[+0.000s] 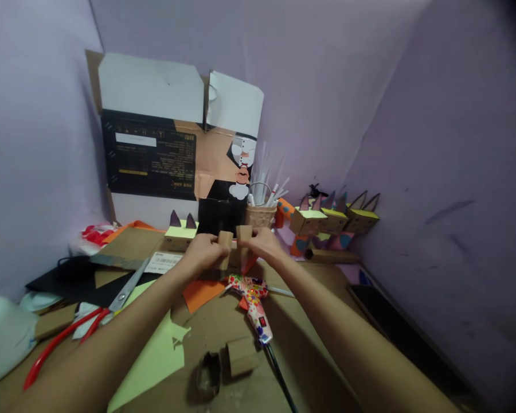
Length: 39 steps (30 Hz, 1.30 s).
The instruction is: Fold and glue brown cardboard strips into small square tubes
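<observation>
My left hand point(206, 251) is closed on a small brown cardboard piece point(225, 248) held upright. Close beside it, my right hand point(264, 243) grips a second cardboard piece point(243, 235), with a narrow gap between the two. Just below the hands lies a flower-patterned glue gun point(253, 295), its small light glowing and a clear glue stick point(281, 291) out of its back. An orange paper sheet point(203, 293) is left of the gun. Nearer to me sit a cardboard tube piece point(241, 355) and a dark-edged ring of cardboard point(209, 374).
Red-handled scissors point(121, 297) and light green paper point(159, 353) lie at left. A cardboard cat head point(180, 236) stands behind my left hand. More cat heads point(310, 221) are at back right, beside a cup point(260, 216) of sticks. A flattened printed box point(152, 155) leans on the wall.
</observation>
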Each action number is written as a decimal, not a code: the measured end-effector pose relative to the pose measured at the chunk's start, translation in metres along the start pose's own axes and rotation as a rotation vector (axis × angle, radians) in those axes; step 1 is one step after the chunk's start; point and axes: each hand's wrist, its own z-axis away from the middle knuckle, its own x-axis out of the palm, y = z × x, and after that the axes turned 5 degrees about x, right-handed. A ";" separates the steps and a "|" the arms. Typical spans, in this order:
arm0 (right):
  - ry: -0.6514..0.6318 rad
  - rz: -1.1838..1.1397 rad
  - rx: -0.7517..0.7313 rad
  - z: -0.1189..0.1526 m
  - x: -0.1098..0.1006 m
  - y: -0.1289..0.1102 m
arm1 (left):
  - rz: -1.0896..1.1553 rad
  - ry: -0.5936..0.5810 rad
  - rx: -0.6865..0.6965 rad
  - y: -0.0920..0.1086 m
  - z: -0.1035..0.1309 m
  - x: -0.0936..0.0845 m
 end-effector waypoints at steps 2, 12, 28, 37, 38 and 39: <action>-0.022 -0.102 -0.101 0.026 -0.008 -0.001 | 0.083 0.009 0.057 0.000 0.027 -0.006; -0.102 -0.198 -0.378 0.131 0.007 0.008 | 0.390 -0.031 0.119 -0.023 0.123 -0.004; -0.219 -0.352 -0.283 0.132 0.024 0.027 | 0.383 -0.151 0.233 -0.040 0.122 0.013; -0.224 -0.362 -0.313 0.131 0.025 0.029 | 0.492 -0.172 0.216 -0.042 0.120 0.016; -0.216 -0.353 -0.315 0.131 0.026 0.029 | 0.492 -0.167 0.217 -0.044 0.119 0.016; -0.210 -0.347 -0.317 0.131 0.027 0.030 | 0.492 -0.162 0.216 -0.045 0.119 0.016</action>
